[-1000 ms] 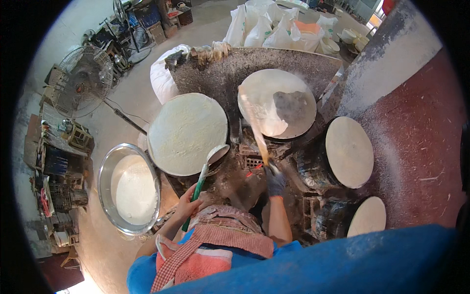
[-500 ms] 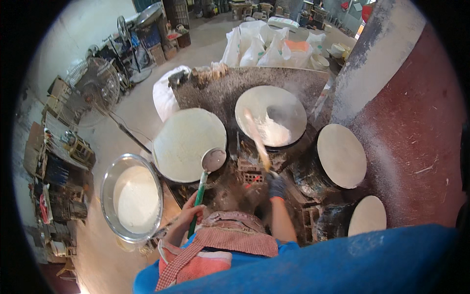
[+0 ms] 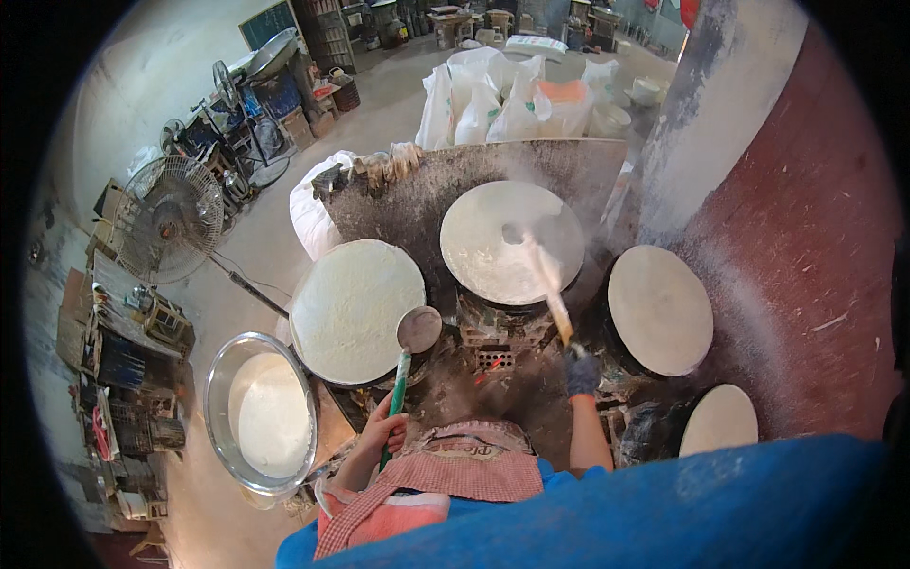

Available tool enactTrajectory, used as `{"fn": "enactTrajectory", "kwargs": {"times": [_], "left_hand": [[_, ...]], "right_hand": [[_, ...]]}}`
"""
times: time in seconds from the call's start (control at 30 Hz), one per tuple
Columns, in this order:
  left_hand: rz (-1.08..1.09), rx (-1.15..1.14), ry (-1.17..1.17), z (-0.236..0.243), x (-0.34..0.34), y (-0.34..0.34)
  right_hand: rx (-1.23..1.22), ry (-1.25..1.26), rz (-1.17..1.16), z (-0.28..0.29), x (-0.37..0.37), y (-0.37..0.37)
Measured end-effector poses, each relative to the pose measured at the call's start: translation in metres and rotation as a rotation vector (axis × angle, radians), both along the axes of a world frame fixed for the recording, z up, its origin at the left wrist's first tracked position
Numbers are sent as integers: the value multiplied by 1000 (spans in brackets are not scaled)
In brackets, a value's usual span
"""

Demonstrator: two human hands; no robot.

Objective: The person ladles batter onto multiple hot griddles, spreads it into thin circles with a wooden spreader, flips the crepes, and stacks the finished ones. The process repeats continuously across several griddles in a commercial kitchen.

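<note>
My left hand grips the green handle of a ladle, whose round head is over the edge of the left griddle, which is covered in pale batter. My right hand, in a dark glove, holds a pale wooden spreader, its blurred far end on the back griddle. White batter covers that griddle except a small dark patch near the middle, and steam rises from it. A steel basin of white batter stands left of my left hand.
Two round griddles stand at right beside a red-and-white wall. A soot-stained board backs the stove, with white sacks behind it. A standing fan is at left; cluttered shelving lines the left wall.
My right hand and spreader have moved right, the spreader's end toward the griddle's middle. The bare dark patch has shrunk under batter. The ladle head has turned and shifted slightly. The view has tilted up.
</note>
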State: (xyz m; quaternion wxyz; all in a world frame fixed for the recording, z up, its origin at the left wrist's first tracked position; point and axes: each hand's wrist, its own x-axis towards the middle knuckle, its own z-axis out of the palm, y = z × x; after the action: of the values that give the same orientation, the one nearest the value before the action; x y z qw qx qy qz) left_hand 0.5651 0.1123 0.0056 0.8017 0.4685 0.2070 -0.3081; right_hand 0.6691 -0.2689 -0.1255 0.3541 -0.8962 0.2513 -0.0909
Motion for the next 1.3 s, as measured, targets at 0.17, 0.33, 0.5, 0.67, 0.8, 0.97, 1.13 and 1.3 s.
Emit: {"fn": "enactTrajectory", "kwargs": {"times": [0.17,0.33,0.5,0.67,0.8,0.97,1.13,1.3], "left_hand": [[15,-1,76,-8,16,-18],[-7,118,93,-8,29,-31],[-10,-25,115,-22,46,-54],[18,140,166,-28,43,-68],[107,46,131,-22,36,-77],[177,136,134,-14,25,-72],[107,61,168,-31,31,-51],[138,100,141,-34,25,-24]], "right_hand": [[-175,-92,245,-11,-2,-17],[164,61,82,-27,14,-43],[-140,50,109,-4,8,-52],[-5,-78,118,18,13,-62],[-46,-226,82,-28,132,-110],[232,-109,198,-100,229,-116],[81,-246,360,-85,181,-69],[714,-207,146,-70,132,-69]]}}
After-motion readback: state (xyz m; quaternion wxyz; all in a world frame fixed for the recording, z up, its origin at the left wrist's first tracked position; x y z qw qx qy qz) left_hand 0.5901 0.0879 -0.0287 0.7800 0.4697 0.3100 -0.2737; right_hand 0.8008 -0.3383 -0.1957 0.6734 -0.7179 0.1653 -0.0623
